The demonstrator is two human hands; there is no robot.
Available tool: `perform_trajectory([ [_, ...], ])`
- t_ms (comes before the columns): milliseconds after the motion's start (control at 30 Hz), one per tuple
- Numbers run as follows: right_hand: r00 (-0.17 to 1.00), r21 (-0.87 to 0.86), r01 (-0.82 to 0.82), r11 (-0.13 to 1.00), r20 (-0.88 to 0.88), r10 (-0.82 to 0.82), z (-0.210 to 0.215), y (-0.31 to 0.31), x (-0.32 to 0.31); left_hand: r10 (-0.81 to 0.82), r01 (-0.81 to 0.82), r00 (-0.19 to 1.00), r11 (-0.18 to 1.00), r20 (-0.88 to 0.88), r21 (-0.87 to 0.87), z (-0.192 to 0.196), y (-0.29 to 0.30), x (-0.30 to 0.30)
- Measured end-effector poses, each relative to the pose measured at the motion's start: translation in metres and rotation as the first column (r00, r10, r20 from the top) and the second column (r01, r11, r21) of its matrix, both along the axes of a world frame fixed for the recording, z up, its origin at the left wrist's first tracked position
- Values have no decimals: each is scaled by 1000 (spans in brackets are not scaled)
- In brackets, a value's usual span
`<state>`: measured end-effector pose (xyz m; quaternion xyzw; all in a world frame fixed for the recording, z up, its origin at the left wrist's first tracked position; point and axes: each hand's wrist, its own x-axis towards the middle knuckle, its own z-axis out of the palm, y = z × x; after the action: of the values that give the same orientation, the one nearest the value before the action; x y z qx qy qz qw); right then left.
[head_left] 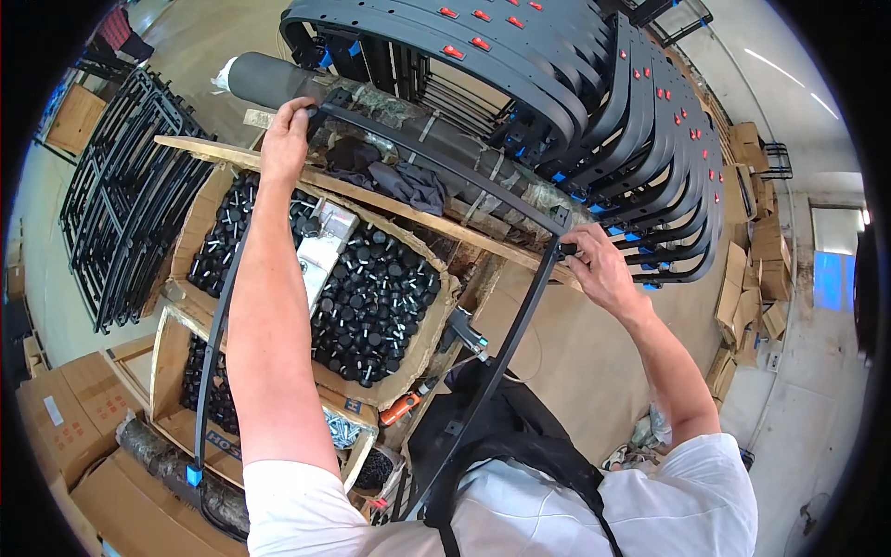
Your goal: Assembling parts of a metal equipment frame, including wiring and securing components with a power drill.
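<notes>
A black metal tube frame point(444, 160) lies in front of me, its crossbar slanting from upper left to the right and two long legs running back toward my body. At its left corner my left hand point(286, 139) is closed with its fingers round a small black knob point(312, 110). My right hand point(601, 269) pinches another black knob point(568, 249) against the right corner. Below my left forearm, a cardboard box point(422, 371) holds many black knobs with threaded studs point(371, 297). A white carton point(325, 243) lies on top of these.
Many curved dark frames with red clips point(483, 56) stand stacked beyond the bench. Dark rolled padding point(278, 79) and cloth point(399, 181) lie along it. A power driver point(467, 334) and an orange-handled tool point(406, 404) sit beside the box. Black metal frames point(130, 204) lean at left.
</notes>
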<state>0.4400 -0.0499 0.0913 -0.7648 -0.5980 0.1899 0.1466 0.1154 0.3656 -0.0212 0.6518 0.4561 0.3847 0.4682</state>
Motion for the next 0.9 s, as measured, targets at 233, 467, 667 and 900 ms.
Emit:
perform_trajectory([
  [233, 1000, -47, -12, 999, 6, 12, 4, 5, -6, 26, 11, 987, 974, -160, 226, -3, 3, -13],
  [467, 968, -151, 7, 988, 250, 32, 5, 19, -8, 51, -38, 975, 997, -215, 62, 3, -2, -5],
  [667, 939, -225, 94, 970, 343, -11, -7, 31, -7, 72, -54, 990, 989, -124, 138, -5, 3, -12],
  [900, 947, -246, -65, 967, 292, 138, 0, 20, 6, 75, -48, 974, 991, -215, 126, 1, 0, -5],
])
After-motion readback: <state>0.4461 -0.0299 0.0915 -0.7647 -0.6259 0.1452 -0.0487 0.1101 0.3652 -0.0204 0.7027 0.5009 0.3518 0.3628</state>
